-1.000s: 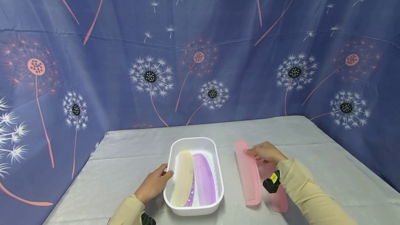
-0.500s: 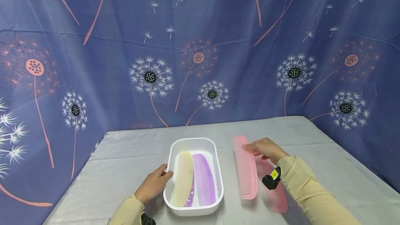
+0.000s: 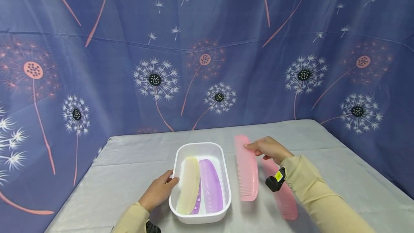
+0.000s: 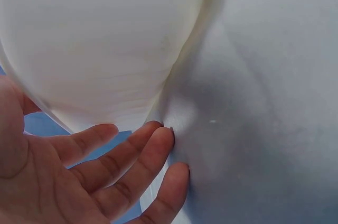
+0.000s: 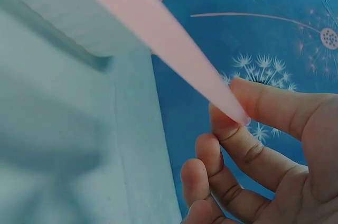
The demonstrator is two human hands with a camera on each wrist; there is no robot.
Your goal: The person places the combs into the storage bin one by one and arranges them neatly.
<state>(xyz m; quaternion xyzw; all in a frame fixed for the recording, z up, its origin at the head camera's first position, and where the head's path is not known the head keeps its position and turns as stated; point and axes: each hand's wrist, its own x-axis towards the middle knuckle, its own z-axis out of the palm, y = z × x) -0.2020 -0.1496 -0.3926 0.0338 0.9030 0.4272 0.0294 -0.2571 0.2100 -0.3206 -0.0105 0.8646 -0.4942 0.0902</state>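
My right hand (image 3: 271,149) pinches a pink comb (image 3: 247,170) between thumb and fingers near its far end. The comb's teeth face left, and in the right wrist view the pink comb (image 5: 169,49) is seen edge-on above the table. My left hand (image 3: 159,190) holds the left side of a white plastic box (image 3: 226,175), thumb over the rim and fingers along the outer wall. Inside the box lie a pale yellow comb (image 3: 189,186) and a purple comb (image 3: 211,186). A darker purple piece (image 3: 196,206) shows partly from under the yellow comb.
Another pink comb (image 3: 284,199) lies on the table to the right of the box, partly covered by the right wrist camera (image 3: 275,181). Grey cloth covers the table (image 3: 139,154). A blue dandelion-print curtain (image 3: 258,82) rises behind and at both sides.
My right hand has lifted the pink comb and carried it left toward the box, uncovering more of the other pink comb. The left hand and the box have stayed in place.
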